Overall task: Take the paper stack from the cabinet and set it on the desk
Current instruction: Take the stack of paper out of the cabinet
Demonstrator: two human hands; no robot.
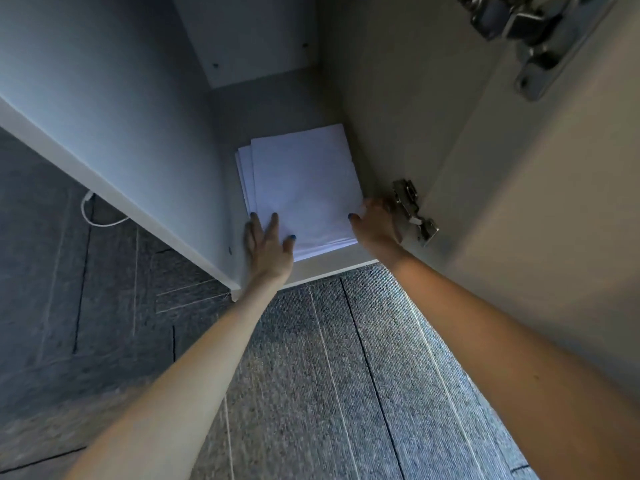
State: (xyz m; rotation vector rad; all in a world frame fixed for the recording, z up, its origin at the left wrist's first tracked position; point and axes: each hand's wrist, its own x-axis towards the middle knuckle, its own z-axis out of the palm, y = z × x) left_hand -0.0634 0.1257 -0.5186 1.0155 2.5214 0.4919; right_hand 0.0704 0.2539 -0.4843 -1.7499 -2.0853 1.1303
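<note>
Paper stack (304, 188) lies flat (long axis running into the cabinet (138, 98)), both spread hands flanking its near corners.

- Overall dim, with a cool blue cast inside the cabinet (145, 98).
- Brightest area: carpet (346, 358) at lower centre, lit from the right.
- Paper stack (304, 181) pale, its detail washed out.
- Upper hinge (526, 32) blurred; wide-angle distortion bends the frame edges.
</note>
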